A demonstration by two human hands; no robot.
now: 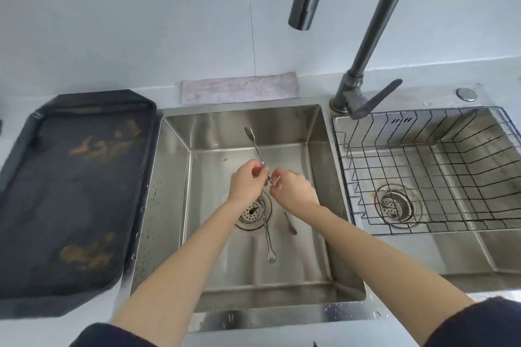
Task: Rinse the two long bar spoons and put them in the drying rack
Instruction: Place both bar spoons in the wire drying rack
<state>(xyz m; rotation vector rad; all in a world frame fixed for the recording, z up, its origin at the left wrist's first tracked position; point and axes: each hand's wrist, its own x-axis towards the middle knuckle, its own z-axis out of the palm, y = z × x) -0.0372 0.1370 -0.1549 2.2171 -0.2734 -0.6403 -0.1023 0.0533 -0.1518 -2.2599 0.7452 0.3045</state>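
Dark sleeves (479,324) sit closest, at six o'clock, with two bare forearms reaching from them over the left sink basin (245,284). Left hand (244,181) and right hand (293,188) meet above the middle of that basin, both pinched narrow on thin metal handles where the two long bar spoons cross. One spoon (269,236) hangs from the left hand toward six o'clock, passing over the drain strainer (253,213), its small bowl low over the basin floor. Its upper end, a small fork tip, juts out toward twelve o'clock. A second spoon (289,220) slants down from under the right hand toward five o'clock. At three o'clock a wire drying rack (423,172) sits in the right basin. The faucet (363,45) rises at one o'clock, no water visible from its spout. A dark stained tray (70,200) lies at nine o'clock, and a folded cloth (239,90) lies at twelve o'clock behind the sink.
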